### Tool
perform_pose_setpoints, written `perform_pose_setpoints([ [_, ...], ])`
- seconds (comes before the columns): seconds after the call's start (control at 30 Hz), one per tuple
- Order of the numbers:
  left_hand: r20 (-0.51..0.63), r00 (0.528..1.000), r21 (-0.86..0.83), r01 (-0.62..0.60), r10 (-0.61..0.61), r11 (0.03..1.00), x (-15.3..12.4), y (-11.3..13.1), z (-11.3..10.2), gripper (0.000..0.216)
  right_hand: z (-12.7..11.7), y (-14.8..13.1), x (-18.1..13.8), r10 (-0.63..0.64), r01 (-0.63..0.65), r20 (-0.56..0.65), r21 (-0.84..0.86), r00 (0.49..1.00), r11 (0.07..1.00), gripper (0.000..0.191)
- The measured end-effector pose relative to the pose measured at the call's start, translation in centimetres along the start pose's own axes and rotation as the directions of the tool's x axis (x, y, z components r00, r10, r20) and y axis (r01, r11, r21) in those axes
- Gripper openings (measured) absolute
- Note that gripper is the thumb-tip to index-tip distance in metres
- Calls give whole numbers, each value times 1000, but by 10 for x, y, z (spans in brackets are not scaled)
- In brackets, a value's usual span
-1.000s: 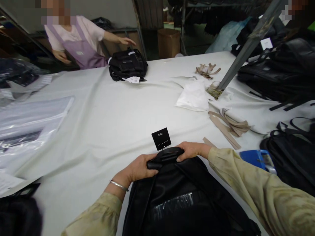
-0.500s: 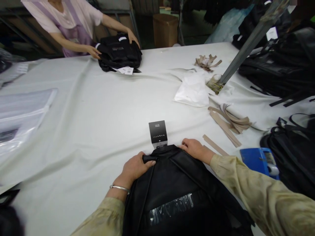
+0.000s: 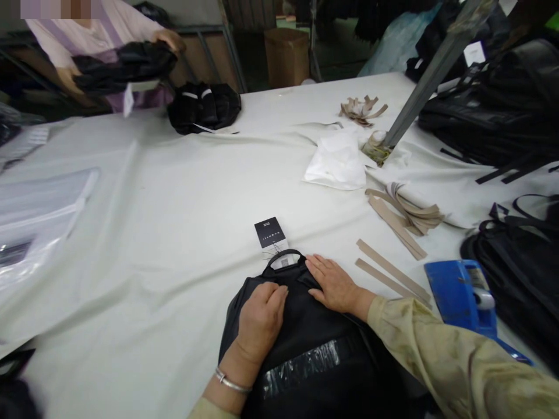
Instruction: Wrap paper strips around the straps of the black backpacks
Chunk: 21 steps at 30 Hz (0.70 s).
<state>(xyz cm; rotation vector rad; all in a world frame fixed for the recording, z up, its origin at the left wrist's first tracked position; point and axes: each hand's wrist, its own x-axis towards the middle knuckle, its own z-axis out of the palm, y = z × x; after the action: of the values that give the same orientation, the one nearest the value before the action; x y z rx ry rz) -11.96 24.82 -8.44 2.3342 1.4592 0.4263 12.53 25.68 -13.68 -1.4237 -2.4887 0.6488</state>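
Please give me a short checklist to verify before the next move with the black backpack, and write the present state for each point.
1. Both hands on the black backpack: ok. The left hand and right hand lie flat on its top.
2. Carry handle free: ok, no finger is through it.
3. Hang tag uncovered: ok, it lies on the white table cover beyond the handle.
4. Blue tape dispenser apart from the bag: ok, it stands to the right.
5. Beige strips apart from the right hand: ok, a narrow gap shows.
6. Zippers closed: cannot tell.
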Motion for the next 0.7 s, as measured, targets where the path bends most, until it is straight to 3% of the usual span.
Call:
perform_pose_setpoints([
  [0.23,293,956,187,-38,-19,982,61,-4,21,32,2,0,-2,10,-10,-2,9,1000,1000,77],
  [0.33,341,938,229,-147,62,962,67,-6,23,31,4,1,-3,12,-12,-14,21,1000,1000,76],
  [0.43,309,944,228,-195,119,954,62,-6,23,30,3,2,-3,18,-18,-20,27,1000,999,76],
  [0.6,186,971,-76,-140,152,987,56,-2,22,28,1,1,-3,17,-16,-21,33,1000,999,76],
  [0.7,277,947,-191,-115,166,975,62,3,21,27,2,0,-3,30,-29,-24,30,999,999,77],
])
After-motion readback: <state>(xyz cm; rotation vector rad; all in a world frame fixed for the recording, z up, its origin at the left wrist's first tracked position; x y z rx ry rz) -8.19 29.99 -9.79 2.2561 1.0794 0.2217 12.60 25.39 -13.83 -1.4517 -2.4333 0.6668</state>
